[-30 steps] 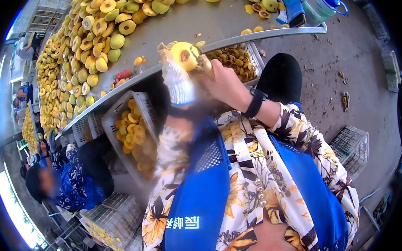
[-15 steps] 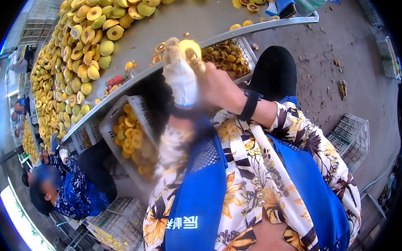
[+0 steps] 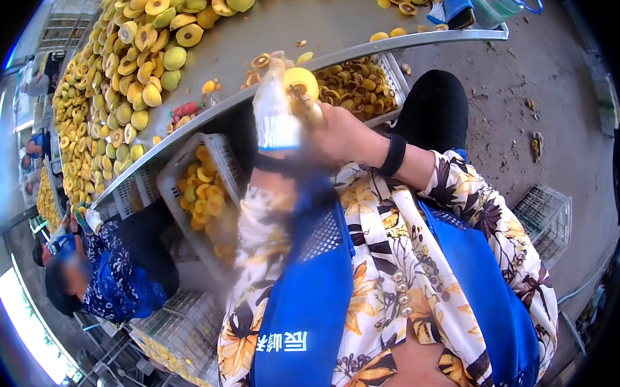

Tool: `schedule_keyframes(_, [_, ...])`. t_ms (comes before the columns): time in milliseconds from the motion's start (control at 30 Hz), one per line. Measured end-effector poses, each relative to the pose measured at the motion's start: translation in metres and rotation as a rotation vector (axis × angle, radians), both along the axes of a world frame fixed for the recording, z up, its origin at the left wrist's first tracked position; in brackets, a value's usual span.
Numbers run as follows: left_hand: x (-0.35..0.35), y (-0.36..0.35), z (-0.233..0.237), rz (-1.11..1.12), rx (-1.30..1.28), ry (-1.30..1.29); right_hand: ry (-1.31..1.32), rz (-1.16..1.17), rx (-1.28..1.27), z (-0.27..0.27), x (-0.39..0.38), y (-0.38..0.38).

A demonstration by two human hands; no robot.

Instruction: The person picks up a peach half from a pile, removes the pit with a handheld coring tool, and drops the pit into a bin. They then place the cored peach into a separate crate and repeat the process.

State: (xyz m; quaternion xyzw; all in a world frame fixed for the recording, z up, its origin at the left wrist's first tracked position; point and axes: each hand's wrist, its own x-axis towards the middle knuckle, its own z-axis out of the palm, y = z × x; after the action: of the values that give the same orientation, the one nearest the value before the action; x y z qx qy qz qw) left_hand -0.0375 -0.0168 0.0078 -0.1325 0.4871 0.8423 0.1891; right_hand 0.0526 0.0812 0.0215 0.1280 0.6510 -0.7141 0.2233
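My left hand (image 3: 276, 112), in a white knit glove, is closed round a yellow peach half (image 3: 301, 79) just past the table's front edge. A brown pit area shows on the fruit's lower side. My right hand (image 3: 345, 133), bare with a black wristband, is wrapped round a pale-handled tool (image 3: 312, 114) whose end meets the peach half. The tool's working tip is hidden against the fruit. Under the hands stands a white crate (image 3: 396, 79) of brownish peach scraps (image 3: 354, 88). To the left, another crate (image 3: 219, 150) contains yellow peach pieces (image 3: 203, 198).
Many cut peach halves (image 3: 128, 70) are heaped on the metal table (image 3: 248, 33). A red-handled object (image 3: 185, 110) lies near its edge. Blue gloves (image 3: 457, 0) and a lidded container (image 3: 497, 2) are at the right corner. A co-worker (image 3: 120, 271) sits left. Crates (image 3: 543, 221) stand right.
The view has shifted slightly, so the table and crates appear a little to the right. Both hands stay together at the peach half, which has tilted to show more of its brown pit area.
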Motion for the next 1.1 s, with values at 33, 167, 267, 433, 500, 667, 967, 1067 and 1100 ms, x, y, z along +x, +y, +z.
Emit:
schedule_keyframes(33, [0.0, -0.001, 0.001, -0.039, 0.022, -0.076, -0.09, 0.016, -0.069, 0.003, 0.0, -0.001])
schedule_keyframes(167, [0.007, 0.008, -0.006, -0.018, -0.357, 0.377, -0.279, 0.03, -0.217, 0.036, 0.0, 0.008])
schedule_keyframes(267, [0.01, 0.008, 0.0, -0.091, -0.292, 0.21, -0.318, -0.039, -0.405, 0.03, 0.004, 0.01])
schedule_keyframes(433, [0.012, 0.003, 0.004, -0.265, 0.062, -0.251, -0.377, -0.049, -0.536, 0.016, 0.008, 0.005])
schedule_keyframes(500, [0.011, 0.001, 0.0, -0.281, 0.081, -0.162, -0.394, -0.022, -0.651, 0.012, 0.011, 0.007])
schedule_keyframes(667, [0.01, 0.002, -0.011, -0.139, 0.002, -0.023, -0.371, 0.09, -1.013, -0.014, 0.011, 0.017])
schedule_keyframes(967, [0.001, -0.149, -0.022, 0.257, -0.009, -0.13, 0.612, 0.269, 0.668, -0.117, 0.01, -0.005])
schedule_keyframes(1067, [0.016, -0.238, -0.034, 0.434, -0.28, -0.138, 0.563, 0.443, 0.716, -0.131, 0.02, 0.006])
schedule_keyframes(1100, [0.017, -0.26, -0.041, 0.389, -0.17, -0.179, 0.622, 0.454, 0.697, -0.14, 0.021, 0.007])
